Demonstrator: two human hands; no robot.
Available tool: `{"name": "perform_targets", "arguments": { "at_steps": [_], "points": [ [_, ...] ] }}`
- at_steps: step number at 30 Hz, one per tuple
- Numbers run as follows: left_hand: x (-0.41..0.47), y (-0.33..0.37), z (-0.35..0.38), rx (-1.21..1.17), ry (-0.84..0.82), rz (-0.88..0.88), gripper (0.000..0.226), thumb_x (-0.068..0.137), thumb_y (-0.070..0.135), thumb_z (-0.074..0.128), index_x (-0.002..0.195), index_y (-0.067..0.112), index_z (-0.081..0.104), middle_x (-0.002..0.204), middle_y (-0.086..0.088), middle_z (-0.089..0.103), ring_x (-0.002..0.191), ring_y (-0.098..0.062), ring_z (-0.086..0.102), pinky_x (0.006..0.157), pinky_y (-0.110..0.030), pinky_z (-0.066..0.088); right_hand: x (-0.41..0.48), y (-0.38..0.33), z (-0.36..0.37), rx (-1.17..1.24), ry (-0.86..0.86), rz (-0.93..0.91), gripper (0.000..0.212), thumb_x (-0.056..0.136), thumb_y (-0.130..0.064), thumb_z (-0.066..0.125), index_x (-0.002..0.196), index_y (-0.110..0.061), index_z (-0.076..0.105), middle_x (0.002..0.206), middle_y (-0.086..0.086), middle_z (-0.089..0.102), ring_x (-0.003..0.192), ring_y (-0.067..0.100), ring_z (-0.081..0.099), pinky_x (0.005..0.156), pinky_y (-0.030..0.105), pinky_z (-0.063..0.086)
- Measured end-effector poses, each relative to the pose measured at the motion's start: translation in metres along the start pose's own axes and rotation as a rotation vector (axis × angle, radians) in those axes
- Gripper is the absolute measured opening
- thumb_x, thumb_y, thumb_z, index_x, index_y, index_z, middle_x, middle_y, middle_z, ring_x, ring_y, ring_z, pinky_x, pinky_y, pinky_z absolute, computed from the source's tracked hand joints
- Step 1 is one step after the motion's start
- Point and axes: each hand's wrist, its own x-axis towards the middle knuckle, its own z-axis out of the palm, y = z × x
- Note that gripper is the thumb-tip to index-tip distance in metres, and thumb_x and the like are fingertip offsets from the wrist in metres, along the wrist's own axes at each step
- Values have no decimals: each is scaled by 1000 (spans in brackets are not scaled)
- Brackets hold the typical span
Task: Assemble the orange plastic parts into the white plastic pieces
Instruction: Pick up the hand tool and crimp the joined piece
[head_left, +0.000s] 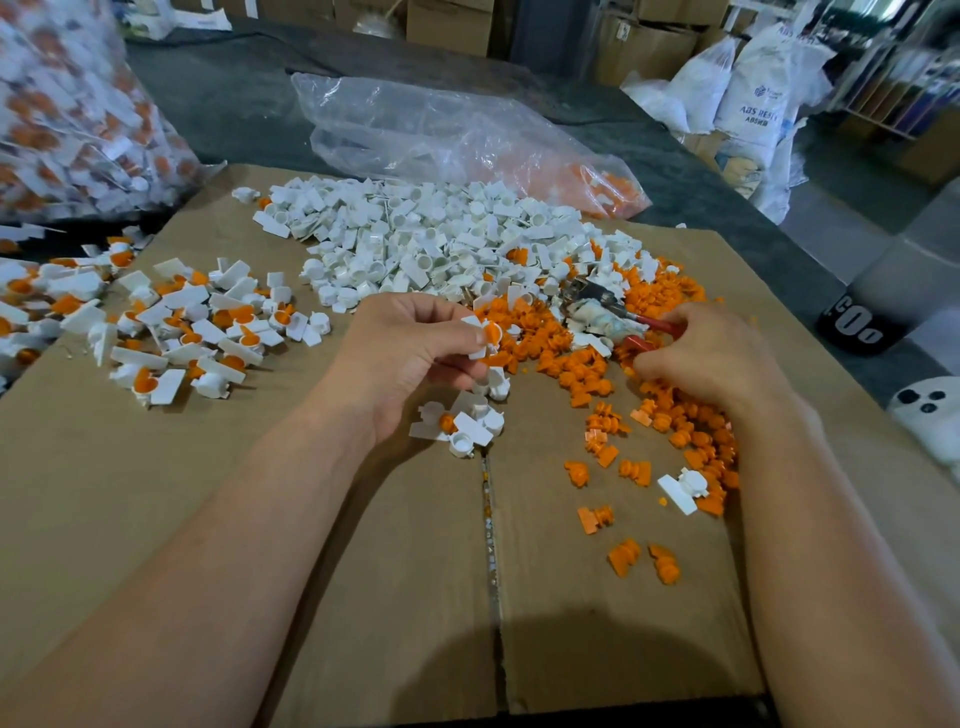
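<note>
Flattened cardboard (363, 597) nearest, under two bare forearms; one seam down its middle. Lying apart at lower right, about seven loose orange parts (623, 558) and one white piece (680, 488); beyond them an orange heap (561, 332), too many to count. Farther back, a white pile (415, 244), likewise uncountable; to the left, a spread of assembled pieces (182, 322), white with orange inside. One pair of pliers (597, 312) with red handles on the orange heap. Two clear bags: a full bag (78, 104) at far left, a nearly flat bag (441, 130) behind the white pile.

Legible on a white sack (758, 98): "ABS RE…"; on a black object (857, 322) at right, large white "CO".

Left hand (415, 353) raised just above a small cluster (467, 421) of about five white pieces; thumb and fingertips pinched on a held white piece (485, 332) with orange in its cup. Right hand (711, 358) curled knuckles-up on the orange heap, touching the red handles; fingertips hidden, so cannot tell what they grip.
</note>
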Motion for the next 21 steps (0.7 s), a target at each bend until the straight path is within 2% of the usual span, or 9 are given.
{"name": "perform_targets", "arguments": {
  "at_steps": [7, 10, 13, 19, 21],
  "points": [
    [2, 1, 2, -148, 98, 66, 16, 74, -7, 66, 69, 6, 60, 50, -1, 62, 45, -12, 61, 42, -18, 48, -14, -17, -5, 168, 222, -219, 43, 78, -16, 61, 119, -14, 48, 100, -2, 41, 90, 13, 39, 74, 29, 31],
    [2, 1, 1, -178, 140, 129, 18, 76, -5, 66, 68, 10, 60, 52, 1, 63, 46, -12, 61, 43, -18, 48, -22, -27, -5, 220, 263, -319, 38, 83, -19, 61, 119, -14, 48, 101, -5, 41, 91, 10, 38, 77, 25, 30],
    [2, 2, 2, -192, 166, 163, 16, 76, -4, 66, 70, 9, 61, 53, 2, 63, 47, -11, 61, 42, -17, 46, -27, -36, -3, 238, 248, -416, 38, 84, -30, 62, 117, -15, 50, 100, -6, 44, 90, 8, 40, 76, 21, 29],
    [3, 3, 3, -176, 188, 228, 18, 78, -4, 65, 69, 11, 61, 53, 4, 63, 48, -10, 62, 42, -16, 45, -33, -45, 0, 201, 153, -537, 44, 81, -33, 63, 121, -15, 53, 100, -9, 45, 93, 5, 41, 75, 16, 29],
    [4, 3, 2, -175, 197, 241, 17, 78, -4, 65, 69, 11, 61, 54, 3, 64, 50, -11, 62, 42, -16, 45, -34, -46, -1, 203, 133, -562, 45, 81, -32, 64, 121, -14, 54, 100, -10, 45, 92, 4, 40, 71, 5, 29]
  ]
}}
